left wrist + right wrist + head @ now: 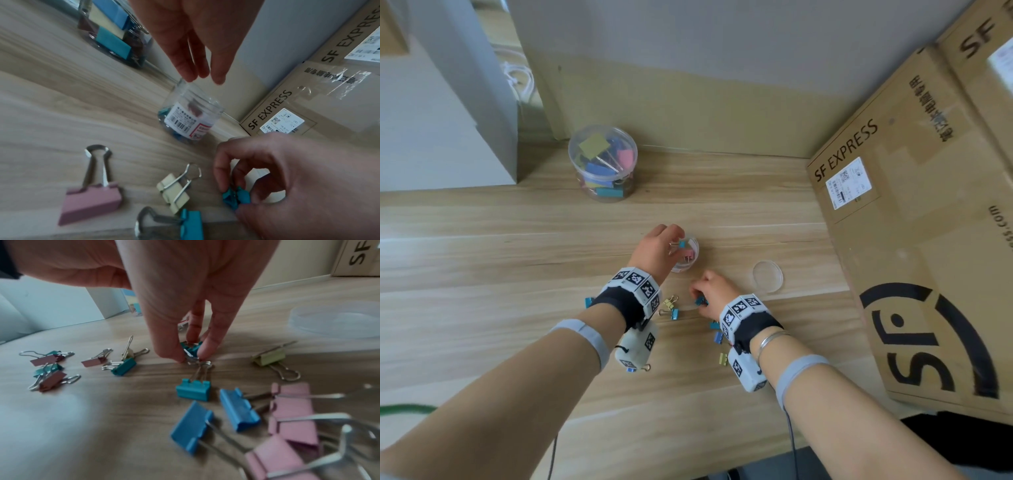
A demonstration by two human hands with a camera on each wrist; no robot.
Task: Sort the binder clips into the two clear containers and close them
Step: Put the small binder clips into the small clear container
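Observation:
A small clear container (695, 251) (191, 113) stands open mid-table with teal and pink small clips inside. My left hand (661, 246) (202, 78) hovers right over its mouth, fingers straight and pointing down, with nothing seen in them. Just in front, my right hand (702, 294) (191, 356) pinches a small teal clip (236, 198) (192, 348) against the table. The small container's clear lid (767, 275) (337, 321) lies to the right. A large clear container (602, 162) (115, 32) full of big clips stands at the back left.
Several loose clips lie around my wrists: yellow (669, 303), teal (674, 313), blue (717, 337), plus pink ones (292, 412) near the right wrist. A big cardboard box (911, 222) walls the right side. A white box (448, 120) stands back left.

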